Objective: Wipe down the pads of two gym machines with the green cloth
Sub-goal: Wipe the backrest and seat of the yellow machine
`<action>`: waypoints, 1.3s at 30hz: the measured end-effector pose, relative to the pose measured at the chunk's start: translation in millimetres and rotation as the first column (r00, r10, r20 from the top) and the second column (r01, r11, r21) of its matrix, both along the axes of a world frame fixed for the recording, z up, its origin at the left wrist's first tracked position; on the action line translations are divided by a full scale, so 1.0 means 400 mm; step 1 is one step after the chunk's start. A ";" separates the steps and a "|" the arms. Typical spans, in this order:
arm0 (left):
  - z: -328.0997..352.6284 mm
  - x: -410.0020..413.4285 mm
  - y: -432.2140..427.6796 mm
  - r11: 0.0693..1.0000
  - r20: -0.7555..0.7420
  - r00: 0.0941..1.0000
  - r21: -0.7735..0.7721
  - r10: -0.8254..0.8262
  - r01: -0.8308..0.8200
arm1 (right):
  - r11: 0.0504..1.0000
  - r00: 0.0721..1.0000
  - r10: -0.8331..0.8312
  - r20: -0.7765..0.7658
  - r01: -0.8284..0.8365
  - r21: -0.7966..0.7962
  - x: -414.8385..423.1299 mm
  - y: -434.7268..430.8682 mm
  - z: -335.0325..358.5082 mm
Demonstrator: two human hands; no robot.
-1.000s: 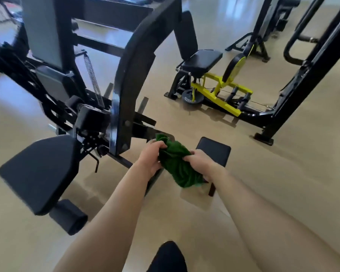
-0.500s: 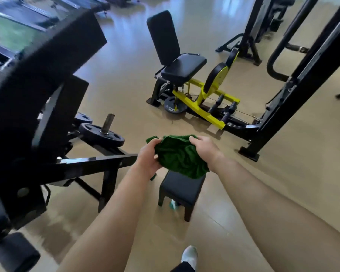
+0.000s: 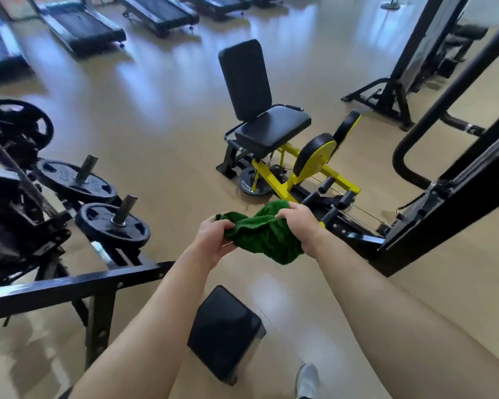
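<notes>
Left hand (image 3: 213, 240), right hand (image 3: 298, 223) both clamped on green cloth (image 3: 264, 234); bare floor (image 3: 162, 139) ahead.

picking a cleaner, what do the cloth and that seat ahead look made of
Green cloth: looks like terry or microfibre, with a fuzzy looped pile, bunched softly between both hands. Black padded seat of the yellow-framed machine: probably vinyl or faux leather, smooth with a dull sheen.

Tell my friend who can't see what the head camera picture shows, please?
Two bare hands, left hand and right hand, hold a bunched green cloth in the air above a gym floor. Ahead stands a black and yellow machine with a seat and a tall backrest. Weight plates sit on pegs at left, and a small black stool is below the arms.
</notes>
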State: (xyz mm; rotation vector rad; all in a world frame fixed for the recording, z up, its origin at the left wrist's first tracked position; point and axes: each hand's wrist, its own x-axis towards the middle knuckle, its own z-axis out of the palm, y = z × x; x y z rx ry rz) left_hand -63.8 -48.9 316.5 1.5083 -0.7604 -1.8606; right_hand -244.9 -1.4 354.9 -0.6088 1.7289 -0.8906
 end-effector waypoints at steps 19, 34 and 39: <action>-0.017 -0.498 -0.695 1.000 -0.119 0.993 -0.006 0.018 -0.019 | 0.999 0.898 0.028 0.439 -0.013 -0.038 -0.419 -0.821 -0.008; 0.016 -0.630 -1.506 0.988 -0.073 0.991 -0.097 0.115 -0.122 | 0.971 0.942 0.241 0.235 -0.231 -0.067 -0.548 -1.599 -0.085; -0.017 -0.653 -1.733 0.983 0.074 0.992 -0.160 0.102 -0.089 | 0.975 0.792 0.222 0.568 -0.174 -0.138 -0.545 -1.836 -0.159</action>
